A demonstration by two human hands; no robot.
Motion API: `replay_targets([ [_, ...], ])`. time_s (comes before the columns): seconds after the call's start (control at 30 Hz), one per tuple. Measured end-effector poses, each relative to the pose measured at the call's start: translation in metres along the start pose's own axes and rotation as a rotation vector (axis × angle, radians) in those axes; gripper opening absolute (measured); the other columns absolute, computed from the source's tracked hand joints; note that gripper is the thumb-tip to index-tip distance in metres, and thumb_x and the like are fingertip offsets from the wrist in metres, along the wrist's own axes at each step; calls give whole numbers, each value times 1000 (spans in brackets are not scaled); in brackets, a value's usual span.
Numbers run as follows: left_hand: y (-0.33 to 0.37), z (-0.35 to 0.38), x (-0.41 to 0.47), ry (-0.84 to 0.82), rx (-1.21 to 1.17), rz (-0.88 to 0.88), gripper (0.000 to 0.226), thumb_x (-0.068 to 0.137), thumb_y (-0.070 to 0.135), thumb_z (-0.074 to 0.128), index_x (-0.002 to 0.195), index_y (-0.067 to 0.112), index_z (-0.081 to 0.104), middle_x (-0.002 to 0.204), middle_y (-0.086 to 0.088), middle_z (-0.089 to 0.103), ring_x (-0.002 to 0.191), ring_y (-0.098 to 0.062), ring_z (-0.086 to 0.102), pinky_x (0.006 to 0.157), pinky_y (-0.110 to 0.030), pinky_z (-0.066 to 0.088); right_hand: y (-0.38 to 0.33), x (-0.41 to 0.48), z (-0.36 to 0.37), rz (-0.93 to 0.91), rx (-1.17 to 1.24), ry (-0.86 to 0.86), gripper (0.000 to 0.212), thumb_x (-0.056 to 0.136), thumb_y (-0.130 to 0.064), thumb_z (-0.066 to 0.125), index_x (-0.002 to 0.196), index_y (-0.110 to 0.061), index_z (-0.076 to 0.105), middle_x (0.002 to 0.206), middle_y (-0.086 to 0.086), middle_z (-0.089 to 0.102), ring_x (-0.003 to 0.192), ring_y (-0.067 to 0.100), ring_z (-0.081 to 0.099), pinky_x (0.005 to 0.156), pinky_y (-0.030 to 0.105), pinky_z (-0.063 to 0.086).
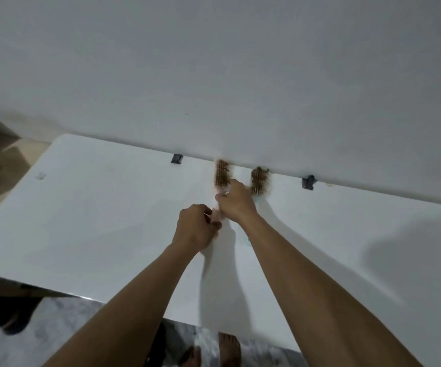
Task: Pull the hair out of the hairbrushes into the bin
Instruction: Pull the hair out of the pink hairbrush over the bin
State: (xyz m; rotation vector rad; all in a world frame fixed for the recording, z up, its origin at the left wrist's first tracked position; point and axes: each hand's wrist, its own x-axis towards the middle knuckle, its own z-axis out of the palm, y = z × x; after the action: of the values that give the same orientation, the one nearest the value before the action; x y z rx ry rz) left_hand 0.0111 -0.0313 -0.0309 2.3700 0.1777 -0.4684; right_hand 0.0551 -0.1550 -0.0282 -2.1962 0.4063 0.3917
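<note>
Two hairbrushes lie side by side on the white table (pixel 95 221), heads against the wall. The left brush (pixel 222 175) has a pale pink handle and brown hair tangled in its bristles. The right brush (pixel 259 180) is also full of brown hair; its light blue handle is mostly hidden under my right forearm. My left hand (pixel 194 227) is closed around the pink handle. My right hand (pixel 236 201) rests curled on the neck of the left brush, just below its bristles. No bin is in view.
Two dark tape pieces (pixel 176 158) (pixel 308 182) sit where the table meets the white wall. A small clear tape scrap (pixel 40 176) lies at the table's left. Bare feet (pixel 228 349) stand on a grey mottled floor below the front edge.
</note>
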Motion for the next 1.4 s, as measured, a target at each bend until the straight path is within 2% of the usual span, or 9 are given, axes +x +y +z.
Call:
replay_targets([
  [0.17, 2, -18, -8, -69, -77, -76, 23, 82, 18, 75, 104, 12, 72, 88, 0, 71, 70, -11, 60, 53, -19, 43, 2, 2, -2, 31, 142, -23, 66, 90, -21, 60, 152, -13, 36, 132, 11, 61, 110, 30, 66, 96, 47, 56],
  [0.33, -8, -33, -30, -63, -203, -117, 18, 80, 15, 78, 97, 12, 75, 82, -1, 73, 57, -6, 55, 41, -12, 36, -4, -5, -10, 70, 373, -140, 71, 90, -13, 70, 151, -14, 34, 127, 14, 61, 88, 23, 72, 82, 42, 63],
  [0.4, -10, -36, -40, -63, -256, -130, 20, 77, 16, 80, 95, 11, 74, 78, 1, 73, 58, -11, 58, 45, -17, 42, -7, -10, -9, 52, 422, -172, 70, 90, -8, 72, 150, -14, 36, 131, 17, 60, 99, 26, 72, 78, 38, 64],
  [0.57, -27, -41, -81, -49, -507, -208, 26, 76, 12, 77, 100, 7, 68, 84, -10, 75, 80, -30, 74, 83, -46, 61, -20, -38, 10, -13, 468, -261, 65, 89, -3, 72, 145, -11, 41, 115, 16, 66, 99, 28, 72, 82, 44, 63],
  [0.7, -41, -48, -126, 65, -599, -239, 17, 89, 18, 70, 104, 10, 70, 77, -7, 74, 55, -13, 67, 55, -21, 52, -36, -77, 35, -95, 418, -406, 60, 90, -4, 71, 142, -16, 43, 103, 10, 69, 94, 24, 73, 85, 40, 63],
  [0.9, -87, -47, -201, 304, -641, -354, 20, 89, 25, 70, 103, 11, 70, 82, -7, 75, 66, -17, 71, 55, -25, 52, -45, -143, 88, -210, 292, -595, 65, 90, -5, 71, 146, -18, 39, 108, 16, 69, 96, 24, 73, 80, 35, 63],
  [1.03, -117, -37, -255, 386, -652, -442, 16, 90, 24, 68, 102, 13, 67, 77, -2, 72, 51, -2, 65, 45, -16, 47, -41, -187, 120, -283, 170, -717, 73, 90, -9, 74, 149, -21, 33, 104, 13, 68, 87, 19, 70, 73, 31, 61],
  [1.23, -144, -29, -299, 446, -786, -619, 19, 90, 19, 65, 99, 3, 68, 94, -20, 71, 79, -34, 67, 72, -44, 55, -27, -227, 171, -327, 75, -851, 74, 92, -9, 69, 151, -27, 28, 96, 5, 66, 89, 24, 73, 83, 44, 62],
  [1.4, -152, -19, -307, 592, -1012, -673, 21, 102, 22, 53, 87, 13, 63, 95, -22, 70, 78, -29, 63, 77, -47, 58, -30, -233, 207, -401, -41, -943, 76, 91, -11, 69, 150, -30, 25, 100, 19, 66, 91, 32, 71, 87, 54, 59],
])
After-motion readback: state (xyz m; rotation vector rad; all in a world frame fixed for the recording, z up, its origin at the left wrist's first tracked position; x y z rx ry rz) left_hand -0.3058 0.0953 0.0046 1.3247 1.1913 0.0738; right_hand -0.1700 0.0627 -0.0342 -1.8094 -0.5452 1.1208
